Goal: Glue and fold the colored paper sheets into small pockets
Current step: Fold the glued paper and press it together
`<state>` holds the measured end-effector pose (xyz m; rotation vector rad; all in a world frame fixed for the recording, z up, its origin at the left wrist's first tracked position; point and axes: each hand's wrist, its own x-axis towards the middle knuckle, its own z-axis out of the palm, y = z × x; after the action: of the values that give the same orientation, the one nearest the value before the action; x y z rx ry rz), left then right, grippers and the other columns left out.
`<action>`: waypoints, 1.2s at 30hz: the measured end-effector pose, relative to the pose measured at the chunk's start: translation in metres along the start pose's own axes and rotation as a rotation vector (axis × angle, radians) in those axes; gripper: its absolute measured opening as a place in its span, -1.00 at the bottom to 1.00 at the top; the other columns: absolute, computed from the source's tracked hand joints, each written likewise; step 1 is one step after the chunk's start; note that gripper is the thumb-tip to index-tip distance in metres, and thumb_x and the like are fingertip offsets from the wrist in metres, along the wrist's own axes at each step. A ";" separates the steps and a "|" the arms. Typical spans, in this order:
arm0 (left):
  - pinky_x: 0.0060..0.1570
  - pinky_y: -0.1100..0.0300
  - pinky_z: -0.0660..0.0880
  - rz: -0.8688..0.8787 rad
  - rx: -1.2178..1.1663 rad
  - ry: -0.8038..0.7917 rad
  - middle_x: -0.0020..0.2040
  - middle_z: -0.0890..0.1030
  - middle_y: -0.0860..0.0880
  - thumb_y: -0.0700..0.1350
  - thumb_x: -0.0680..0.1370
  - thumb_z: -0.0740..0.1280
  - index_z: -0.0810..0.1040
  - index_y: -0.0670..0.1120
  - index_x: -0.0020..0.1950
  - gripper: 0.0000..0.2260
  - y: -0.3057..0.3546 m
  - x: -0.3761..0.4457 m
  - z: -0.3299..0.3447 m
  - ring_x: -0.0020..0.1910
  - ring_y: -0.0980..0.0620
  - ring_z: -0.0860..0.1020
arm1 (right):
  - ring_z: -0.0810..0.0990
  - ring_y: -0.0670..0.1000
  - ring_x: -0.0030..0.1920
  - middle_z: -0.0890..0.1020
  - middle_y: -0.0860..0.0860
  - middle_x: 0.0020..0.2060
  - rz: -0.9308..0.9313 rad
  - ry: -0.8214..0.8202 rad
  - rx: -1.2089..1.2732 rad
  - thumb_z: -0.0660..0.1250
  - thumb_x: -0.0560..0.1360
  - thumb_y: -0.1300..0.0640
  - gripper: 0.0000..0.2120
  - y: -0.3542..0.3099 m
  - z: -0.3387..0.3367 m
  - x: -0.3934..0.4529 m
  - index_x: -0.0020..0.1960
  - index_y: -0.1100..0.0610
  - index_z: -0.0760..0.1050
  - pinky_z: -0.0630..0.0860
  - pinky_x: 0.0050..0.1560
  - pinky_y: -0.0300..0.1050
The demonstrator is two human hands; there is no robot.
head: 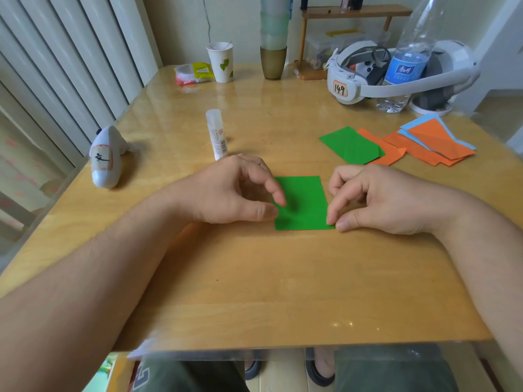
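Note:
A folded green paper sheet (305, 206) lies flat in the middle of the wooden table (254, 278). My left hand (235, 190) rests on its left edge, index fingertip and thumb pressing down on the paper. My right hand (376, 199) pinches the sheet's lower right corner between thumb and index finger. A glue stick (216, 134) lies capped on the table behind my left hand. To the back right lie another folded green piece (351, 144), several orange pieces (396, 152) and an orange sheet on blue sheets (435, 137).
A white controller (106, 157) lies at the left. At the back stand a paper cup (222, 62), a snack packet (194, 72), a brown cup under a stack (273, 62), a white headset (368, 75), a water bottle (407, 60) and a wooden rack (339, 12).

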<state>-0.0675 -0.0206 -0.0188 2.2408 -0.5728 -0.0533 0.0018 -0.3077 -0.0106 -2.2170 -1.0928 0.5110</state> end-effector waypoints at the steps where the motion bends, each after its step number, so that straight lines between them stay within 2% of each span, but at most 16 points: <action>1: -0.08 0.31 0.42 -0.005 -0.005 -0.003 -0.04 0.62 -0.01 0.11 0.39 0.51 0.75 0.13 -0.01 -0.79 0.000 0.000 0.000 -0.06 0.01 0.59 | 0.51 -0.17 -0.15 0.49 -0.20 -0.12 -0.003 0.001 -0.011 0.63 0.41 0.20 -0.73 0.000 0.001 0.000 -0.16 -0.19 0.75 0.37 -0.10 -0.32; 3: -0.07 0.33 0.42 -0.016 -0.021 -0.008 -0.03 0.62 0.00 0.10 0.40 0.50 0.75 0.12 0.00 -0.79 -0.001 0.000 0.000 -0.07 0.04 0.58 | 0.55 -0.14 -0.09 0.50 -0.18 -0.11 -0.008 0.012 -0.026 0.62 0.43 0.19 -0.73 0.001 0.003 0.002 -0.16 -0.20 0.74 0.40 -0.03 -0.27; 6: -0.06 0.36 0.42 -0.026 -0.029 -0.017 -0.02 0.61 -0.01 0.06 0.41 0.51 0.75 0.09 0.03 -0.79 -0.001 0.001 0.001 -0.08 0.07 0.58 | 0.58 -0.07 -0.03 0.50 -0.17 -0.08 -0.019 0.027 -0.047 0.59 0.46 0.16 -0.76 0.003 0.006 0.003 -0.13 -0.20 0.72 0.53 0.12 -0.03; 8: -0.05 0.35 0.43 -0.028 -0.027 -0.019 -0.03 0.61 -0.01 0.00 0.43 0.52 0.74 0.08 0.04 -0.80 -0.001 0.001 0.001 -0.08 0.08 0.57 | 0.57 -0.07 0.00 0.50 -0.19 -0.07 -0.028 0.022 -0.059 0.57 0.49 0.15 -0.78 0.003 0.008 0.004 -0.12 -0.20 0.70 0.53 0.17 0.01; 11: -0.03 0.33 0.44 -0.040 -0.032 -0.018 -0.04 0.60 0.00 -0.05 0.44 0.52 0.74 0.07 0.04 -0.81 0.001 0.001 0.001 -0.09 0.09 0.57 | 0.57 -0.06 0.00 0.51 -0.19 -0.07 -0.046 0.042 -0.058 0.53 0.53 0.14 -0.79 0.004 0.011 0.007 -0.12 -0.19 0.69 0.52 0.18 0.05; 14: -0.04 0.32 0.45 -0.055 -0.060 -0.015 -0.04 0.58 0.01 -0.07 0.43 0.52 0.74 0.07 0.04 -0.81 0.000 0.000 0.000 -0.13 0.12 0.57 | 0.58 0.02 -0.06 0.52 -0.15 -0.09 -0.065 0.063 0.057 0.53 0.52 0.17 -0.79 0.007 0.010 0.007 -0.10 -0.16 0.71 0.55 0.13 0.11; 16: -0.03 0.31 0.45 -0.063 -0.066 -0.016 -0.04 0.58 0.00 -0.07 0.43 0.52 0.74 0.09 0.03 -0.81 0.000 0.000 0.001 -0.13 0.12 0.56 | 0.59 0.10 -0.04 0.52 -0.11 -0.07 -0.035 0.033 0.123 0.58 0.47 0.26 -0.72 0.009 0.005 0.004 -0.08 -0.14 0.74 0.56 0.11 0.06; 18: -0.03 0.30 0.44 -0.068 -0.058 -0.020 -0.04 0.57 0.00 -0.07 0.43 0.51 0.74 0.11 0.03 -0.81 0.000 0.000 0.002 -0.12 0.12 0.56 | 0.61 0.05 -0.02 0.52 -0.11 -0.06 -0.022 0.002 0.117 0.60 0.44 0.28 -0.69 0.009 0.004 0.003 -0.07 -0.15 0.75 0.57 0.14 -0.03; 21: -0.01 0.30 0.45 -0.080 -0.053 -0.025 -0.04 0.56 0.02 -0.06 0.43 0.51 0.74 0.10 0.04 -0.80 0.001 0.000 0.001 -0.12 0.12 0.55 | 0.61 -0.05 -0.02 0.50 -0.15 -0.07 -0.014 -0.006 0.063 0.60 0.44 0.24 -0.71 0.007 0.006 0.003 -0.10 -0.18 0.74 0.56 0.21 -0.02; 26: 0.02 0.30 0.45 -0.094 -0.035 -0.031 -0.05 0.55 0.04 -0.05 0.42 0.51 0.74 0.10 0.05 -0.79 0.003 0.000 0.001 -0.10 0.13 0.55 | 0.58 -0.11 0.00 0.51 -0.18 -0.06 -0.001 -0.013 -0.023 0.57 0.48 0.19 -0.74 0.001 0.005 0.002 -0.16 -0.19 0.69 0.51 0.19 -0.08; 31: 0.00 0.30 0.45 -0.097 -0.032 -0.025 -0.06 0.54 0.05 -0.06 0.42 0.51 0.74 0.09 0.06 -0.78 0.003 0.000 0.002 -0.12 0.14 0.55 | 0.43 -0.19 0.12 0.48 -0.18 -0.05 0.001 -0.047 -0.220 0.47 0.56 0.12 -0.81 -0.004 0.008 0.004 -0.13 -0.16 0.60 0.35 0.17 -0.20; 36: 0.01 0.30 0.46 -0.102 -0.039 -0.014 -0.07 0.55 0.04 -0.08 0.42 0.51 0.74 0.06 0.06 -0.77 0.002 0.000 0.002 -0.12 0.15 0.55 | 0.39 -0.12 0.16 0.45 -0.18 -0.03 0.008 -0.075 -0.243 0.40 0.60 0.11 -0.83 -0.003 0.010 0.005 -0.10 -0.14 0.55 0.35 0.22 -0.13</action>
<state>-0.0689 -0.0235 -0.0187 2.2317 -0.4610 -0.1312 -0.0032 -0.2988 -0.0164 -2.4291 -1.2421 0.4909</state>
